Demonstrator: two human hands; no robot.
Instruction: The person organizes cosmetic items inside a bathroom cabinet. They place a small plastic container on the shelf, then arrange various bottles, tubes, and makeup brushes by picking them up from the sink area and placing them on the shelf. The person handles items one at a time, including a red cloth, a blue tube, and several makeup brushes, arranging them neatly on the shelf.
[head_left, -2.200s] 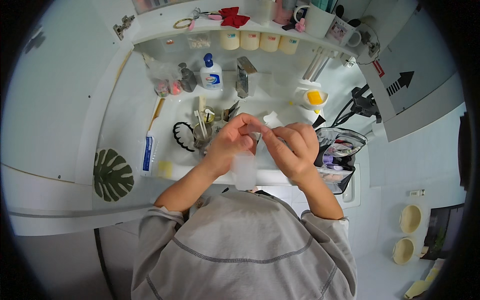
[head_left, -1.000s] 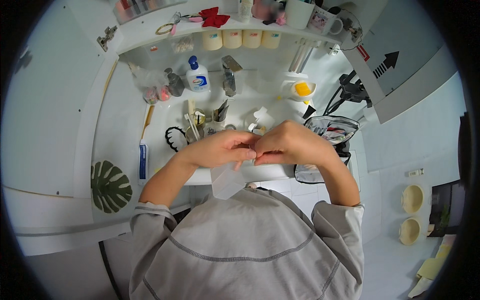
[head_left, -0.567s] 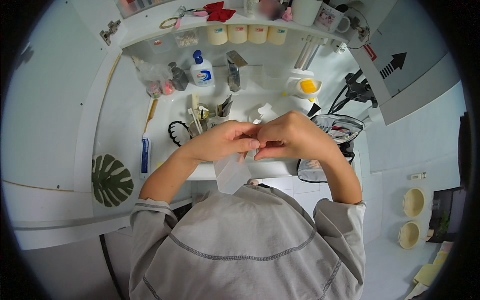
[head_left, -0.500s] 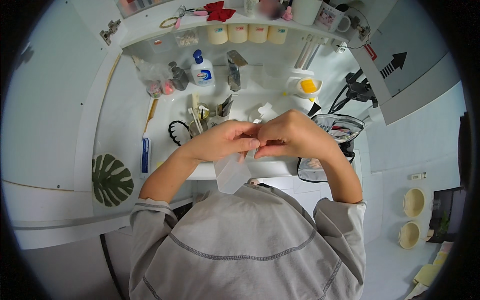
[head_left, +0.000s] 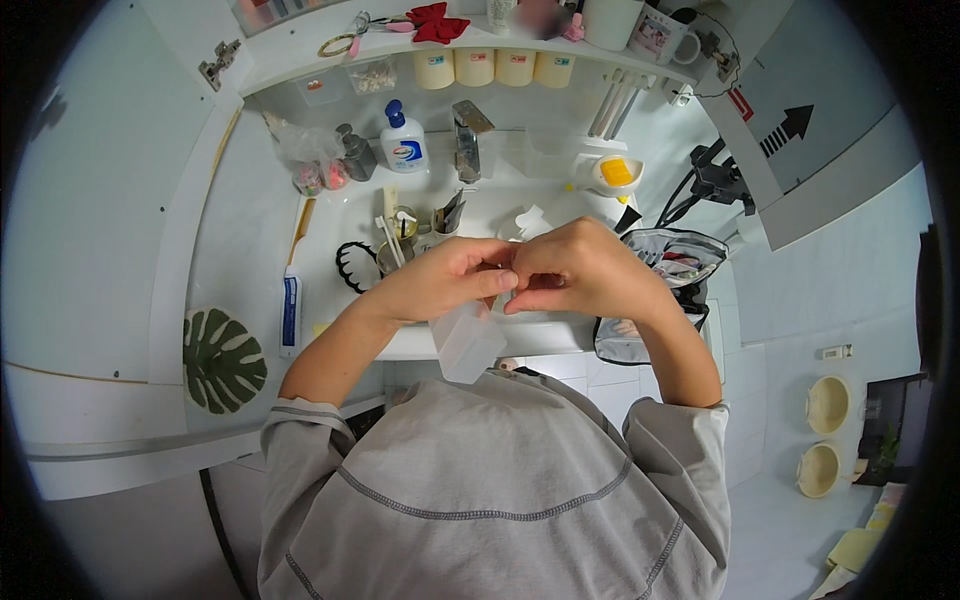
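Over the front edge of the white sink (head_left: 400,343), my two hands meet at the fingertips. My left hand (head_left: 445,279) is closed round a translucent plastic box (head_left: 469,348), which hangs tilted below its fingers toward my shirt. Curled in a pinch, my right hand (head_left: 583,265) touches or nearly touches the left fingertips; whatever lies between its fingers is hidden. Behind the hands, in the basin, stand a cup with toothbrushes (head_left: 391,241) and a white cup of dark slim items (head_left: 447,220). A white cut-out piece (head_left: 527,220) lies just beyond my right hand.
A pump bottle (head_left: 404,140) stands left of the faucet (head_left: 468,140). At the right is an open clear-sided pouch (head_left: 682,252). A black toothed hairband (head_left: 355,266) and a toothpaste tube (head_left: 291,311) lie left. An open cabinet door (head_left: 840,120) juts in at the upper right.
The box has shifted slightly up and to the right below my left hand. My right fingertips have moved a little to the left.
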